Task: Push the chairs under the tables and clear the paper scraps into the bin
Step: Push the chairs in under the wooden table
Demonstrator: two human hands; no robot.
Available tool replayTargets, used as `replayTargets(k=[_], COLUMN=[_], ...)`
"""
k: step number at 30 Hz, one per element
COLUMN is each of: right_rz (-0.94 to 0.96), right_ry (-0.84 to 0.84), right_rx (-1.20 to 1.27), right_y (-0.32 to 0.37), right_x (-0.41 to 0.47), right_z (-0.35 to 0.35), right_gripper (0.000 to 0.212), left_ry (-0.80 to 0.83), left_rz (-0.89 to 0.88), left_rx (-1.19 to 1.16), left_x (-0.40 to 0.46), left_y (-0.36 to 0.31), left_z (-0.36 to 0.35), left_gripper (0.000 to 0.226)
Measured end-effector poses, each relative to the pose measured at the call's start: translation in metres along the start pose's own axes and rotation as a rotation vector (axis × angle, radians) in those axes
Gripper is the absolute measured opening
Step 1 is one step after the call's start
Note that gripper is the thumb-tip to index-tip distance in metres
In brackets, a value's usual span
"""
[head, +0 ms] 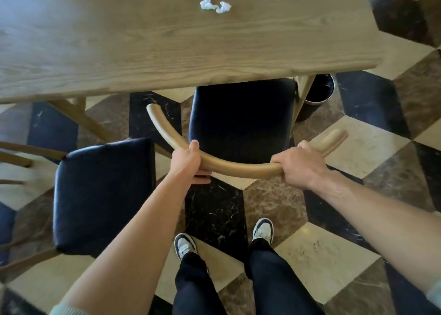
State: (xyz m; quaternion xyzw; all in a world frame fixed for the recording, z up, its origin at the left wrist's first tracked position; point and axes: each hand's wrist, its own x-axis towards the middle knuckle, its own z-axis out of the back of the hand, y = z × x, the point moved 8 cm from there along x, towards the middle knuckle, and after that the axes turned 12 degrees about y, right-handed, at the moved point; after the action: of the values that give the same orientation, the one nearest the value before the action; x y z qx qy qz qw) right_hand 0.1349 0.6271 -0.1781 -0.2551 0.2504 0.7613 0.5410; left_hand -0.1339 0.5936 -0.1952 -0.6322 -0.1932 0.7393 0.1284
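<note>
While I look down, my left hand (186, 159) and right hand (298, 165) have their fingers (280, 158) wrapped around the curved light-wood backrest rail (238, 165) of the black-cushioned chair (241, 118), whose seat beyond my fingers sits partly under the oak tabletop (167, 47). Crumpled white paper scraps (214, 5) lie farther ahead.

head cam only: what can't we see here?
- Bin: mostly hidden by the table edge and a chair leg; contents unseen.
- Left chair: backrest cut by frame edge.
- Paper scraps: too small to count.
- Left hand, right hand: fingertips hidden behind the backrest rail.
</note>
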Motion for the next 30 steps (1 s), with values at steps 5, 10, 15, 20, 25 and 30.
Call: replayTargets(k=[5, 10, 15, 20, 25, 30], right_rz=[-0.012, -0.055, -0.176, -0.288, 0.028, 0.220], right_ry=[-0.078, -0.103, -0.113, -0.123, 0.059, -0.309], right_rx=[-0.117, -0.189, -0.280, -0.236, 0.211, 0.337], right_y=[-0.064, -0.099, -0.123, -0.106, 0.007, 0.176], right_x=[0.018, 0.030, 0.038, 0.026, 0.020, 0.021], right_z=[0.030, 0.048, 0.058, 0.057, 0.056, 0.084], right_gripper=[0.027, 0.030, 0.014, 0.034, 0.065, 0.031], left_ry=[0.094, 0.136, 0.171, 0.240, 0.104, -0.064], left_rz=[0.048, 0.027, 0.003, -0.005, -0.088, -0.076], left_rx=[0.132, 0.283, 0.349, 0.349, 0.338, 0.249], left_x=[0.007, 0.004, 0.004, -0.001, 0.001, -0.011], left_y=[-0.011, -0.024, -0.033, -0.018, 0.002, 0.036], left_z=[-0.050, -0.079, -0.096, -0.084, -0.003, 0.140], left_gripper=[0.062, 0.065, 0.065, 0.088, 0.082, 0.064])
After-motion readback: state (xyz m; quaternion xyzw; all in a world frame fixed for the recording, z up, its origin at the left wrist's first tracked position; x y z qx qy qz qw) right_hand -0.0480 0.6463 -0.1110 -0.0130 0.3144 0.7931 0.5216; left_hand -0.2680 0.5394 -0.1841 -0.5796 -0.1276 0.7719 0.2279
